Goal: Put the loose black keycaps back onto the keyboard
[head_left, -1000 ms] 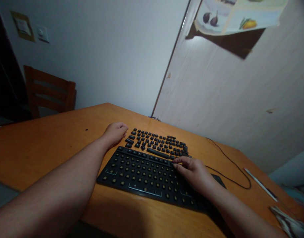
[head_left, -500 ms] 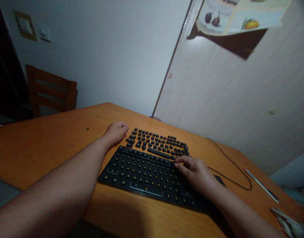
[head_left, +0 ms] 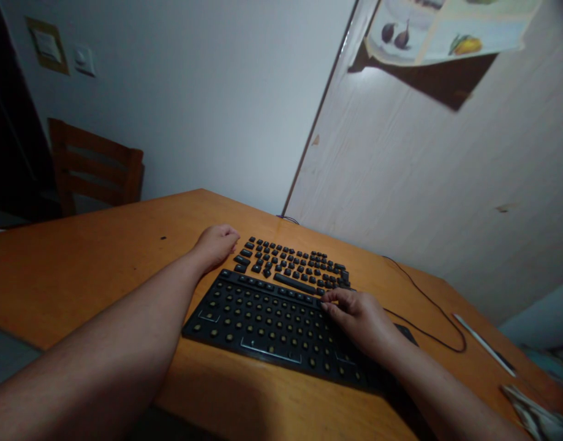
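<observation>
Lying on the table [head_left: 102, 263], the black keyboard [head_left: 267, 324] holds bare stems [head_left: 250, 314] and, along its far edge, fitted keys [head_left: 260, 284]. The right hand [head_left: 357, 312] is at that row's right end, thumb and fingers close together; farther off, the left hand [head_left: 215, 245] curls just left of the loose keys [head_left: 288, 272]. I cannot tell whether either pinches anything.

On the wooden table [head_left: 102, 263]: black keyboard [head_left: 263, 324], loose dark keycaps [head_left: 291, 265], thin cable [head_left: 456, 351], slender white stick [head_left: 484, 345].

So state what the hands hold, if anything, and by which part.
Cannot be told: the right hand pinches at the keyboard, its grip hidden; the left hand is curled, palm unseen.
</observation>
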Motion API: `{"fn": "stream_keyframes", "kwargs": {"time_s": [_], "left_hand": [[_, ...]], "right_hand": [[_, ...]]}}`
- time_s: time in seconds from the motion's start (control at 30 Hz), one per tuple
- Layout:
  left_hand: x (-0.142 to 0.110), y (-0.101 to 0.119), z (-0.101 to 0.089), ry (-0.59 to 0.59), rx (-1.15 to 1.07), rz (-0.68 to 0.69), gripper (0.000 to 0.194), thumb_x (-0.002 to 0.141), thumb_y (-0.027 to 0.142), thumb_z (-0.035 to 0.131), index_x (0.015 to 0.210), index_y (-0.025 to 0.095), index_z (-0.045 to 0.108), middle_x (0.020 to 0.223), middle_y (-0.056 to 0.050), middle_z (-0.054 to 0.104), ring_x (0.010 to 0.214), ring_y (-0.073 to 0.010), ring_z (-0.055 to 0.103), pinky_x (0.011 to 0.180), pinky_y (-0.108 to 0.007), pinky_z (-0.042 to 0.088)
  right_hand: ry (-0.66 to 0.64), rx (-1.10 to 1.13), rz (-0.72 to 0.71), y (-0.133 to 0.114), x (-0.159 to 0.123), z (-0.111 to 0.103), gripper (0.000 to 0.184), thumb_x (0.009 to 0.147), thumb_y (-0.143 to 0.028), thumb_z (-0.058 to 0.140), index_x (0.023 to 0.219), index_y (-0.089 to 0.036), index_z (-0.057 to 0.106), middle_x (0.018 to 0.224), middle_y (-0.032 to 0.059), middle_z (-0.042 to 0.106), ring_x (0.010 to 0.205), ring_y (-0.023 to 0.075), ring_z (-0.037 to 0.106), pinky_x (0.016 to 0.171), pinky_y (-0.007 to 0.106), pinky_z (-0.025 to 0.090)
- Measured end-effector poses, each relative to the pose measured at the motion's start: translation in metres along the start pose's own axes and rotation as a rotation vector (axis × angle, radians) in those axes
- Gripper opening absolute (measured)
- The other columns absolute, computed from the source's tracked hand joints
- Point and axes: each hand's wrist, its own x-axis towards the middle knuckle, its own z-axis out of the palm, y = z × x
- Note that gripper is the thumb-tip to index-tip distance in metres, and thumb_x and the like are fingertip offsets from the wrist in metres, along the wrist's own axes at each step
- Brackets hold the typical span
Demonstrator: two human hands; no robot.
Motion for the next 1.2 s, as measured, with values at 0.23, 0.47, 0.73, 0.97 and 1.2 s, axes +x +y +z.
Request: {"fn": "stream_keyframes", "kwargs": {"time_s": [0.23,0.47,0.73,0.97,1.2], "left_hand": [[0.003,-0.005,0.001,-0.016,0.038,0.000,0.025,0.073,0.036,0.053,0.081,0.016,0.065,0.058,-0.001,0.062,0.051,-0.0142,0.054,0.049,-0.024,0.035],[0.004,-0.008,0.001,-0.020,0.047,0.009,0.026,0.073,0.036,0.053,0.083,0.016,0.066,0.060,-0.002,0.063,0.053,-0.0150,0.056,0.050,-0.025,0.036],[0.002,-0.004,-0.001,-0.020,0.055,0.029,0.025,0.074,0.037,0.053,0.080,0.017,0.065,0.061,-0.002,0.064,0.055,-0.0150,0.057,0.052,-0.025,0.038],[0.000,0.002,-0.001,-0.006,0.058,0.009,0.023,0.073,0.036,0.054,0.079,0.016,0.066,0.059,-0.002,0.063,0.054,-0.0148,0.056,0.051,-0.025,0.038],[0.004,-0.005,0.000,-0.010,0.046,0.014,0.022,0.071,0.032,0.052,0.080,0.017,0.065,0.059,-0.002,0.063,0.054,-0.0153,0.057,0.051,-0.024,0.037]], "right_hand": [[0.003,0.039,-0.001,0.004,0.002,0.005,0.014,0.086,-0.030,0.053,0.081,-0.023,0.065,0.073,0.0007,0.068,0.071,0.0182,0.062,0.062,0.026,0.042],[-0.004,0.155,-0.011,0.011,0.008,0.010,0.015,0.085,-0.029,0.055,0.073,-0.021,0.061,0.070,0.0000,0.065,0.067,0.0163,0.059,0.060,0.026,0.041],[0.002,0.117,0.000,0.006,0.003,0.008,0.011,0.086,-0.028,0.054,0.082,-0.022,0.062,0.072,-0.0001,0.066,0.068,0.0167,0.060,0.061,0.027,0.040],[-0.003,0.064,-0.029,0.000,-0.003,0.002,0.013,0.088,-0.029,0.052,0.092,-0.023,0.063,0.075,-0.0007,0.066,0.069,0.0166,0.061,0.062,0.027,0.039],[-0.009,0.122,-0.043,0.006,-0.004,0.005,0.005,0.085,-0.025,0.055,0.089,-0.023,0.057,0.067,-0.0034,0.058,0.061,0.0139,0.052,0.055,0.025,0.035]]}}
